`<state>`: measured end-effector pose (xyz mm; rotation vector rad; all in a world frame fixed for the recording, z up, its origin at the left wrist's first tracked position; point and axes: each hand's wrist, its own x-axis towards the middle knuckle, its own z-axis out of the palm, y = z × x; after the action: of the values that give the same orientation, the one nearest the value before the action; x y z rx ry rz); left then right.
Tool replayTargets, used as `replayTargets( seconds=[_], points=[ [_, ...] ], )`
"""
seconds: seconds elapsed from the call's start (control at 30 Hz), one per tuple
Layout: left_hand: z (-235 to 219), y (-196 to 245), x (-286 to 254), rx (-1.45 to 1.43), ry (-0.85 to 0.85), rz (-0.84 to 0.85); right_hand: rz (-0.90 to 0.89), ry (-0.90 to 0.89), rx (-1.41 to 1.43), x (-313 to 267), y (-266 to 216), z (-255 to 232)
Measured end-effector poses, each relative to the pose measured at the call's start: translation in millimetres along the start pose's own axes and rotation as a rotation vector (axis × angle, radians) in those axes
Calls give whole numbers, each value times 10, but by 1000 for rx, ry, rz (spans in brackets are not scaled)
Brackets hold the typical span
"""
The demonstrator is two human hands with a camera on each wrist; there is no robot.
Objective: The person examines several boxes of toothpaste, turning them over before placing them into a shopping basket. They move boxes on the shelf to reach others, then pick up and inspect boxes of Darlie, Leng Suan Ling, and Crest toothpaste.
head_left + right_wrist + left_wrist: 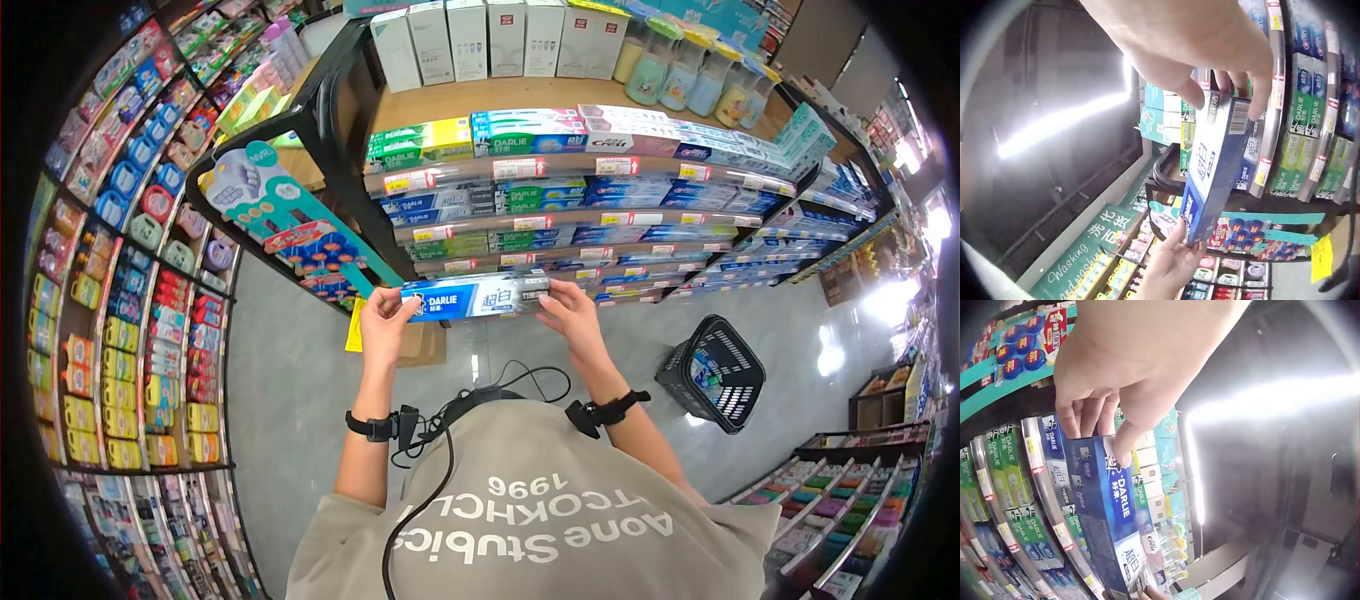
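A blue and silver-white DARLIE toothpaste box (pixel 460 298) is held level in front of the chest, its printed face turned up in the head view. My left hand (pixel 383 318) pinches its blue end; the left wrist view shows the thumb on the printed face and the fingers behind the box. At the silver end, my right hand (pixel 574 315) holds the box between thumb and fingers. In the right wrist view, a barcode shows on the end of the toothpaste box (pixel 1213 156) near the right fingers.
A toothpaste shelf (pixel 560 220) with several tiers of boxes stands directly ahead, white cartons (pixel 468 40) on its top. A black shopping basket (pixel 742 385) with packages inside sits on the floor at right. More stocked shelves (pixel 125 330) line the left; dark cables (pixel 450 430) cross the shirt.
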<state>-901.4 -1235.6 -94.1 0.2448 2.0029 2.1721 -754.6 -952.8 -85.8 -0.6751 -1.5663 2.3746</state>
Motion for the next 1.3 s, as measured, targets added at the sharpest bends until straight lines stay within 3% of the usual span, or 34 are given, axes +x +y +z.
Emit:
replayTargets(
  seconds=[0.2, 0.3, 0.67, 0.73, 0.8, 0.9, 1.03, 1.3],
  points=[
    [-177, -4, 491, 6, -109, 53, -3, 60, 27, 318, -120, 438],
    [-223, 93, 599, -65, -202, -19, -6, 127, 41, 322, -78, 610],
    [-513, 206, 943, 291, -269, 49, -2, 196, -82, 719, 63, 894],
    [-508, 156, 1062, 316, -321, 41, -128, 186, -105, 899, 149, 896],
    [-474, 143, 1114, 372, -305, 72, -201, 162, -162, 1054, 185, 856],
    [-428, 142, 1109, 414, -274, 85, -359, 178, -482, 1165, 176, 854],
    [-386, 122, 1269, 450, -222, 117, -313, 207, -569, 1400, 174, 863],
    [-238, 156, 1435, 552, -94, 153, -321, 147, -452, 1691, 261, 879]
  ],
)
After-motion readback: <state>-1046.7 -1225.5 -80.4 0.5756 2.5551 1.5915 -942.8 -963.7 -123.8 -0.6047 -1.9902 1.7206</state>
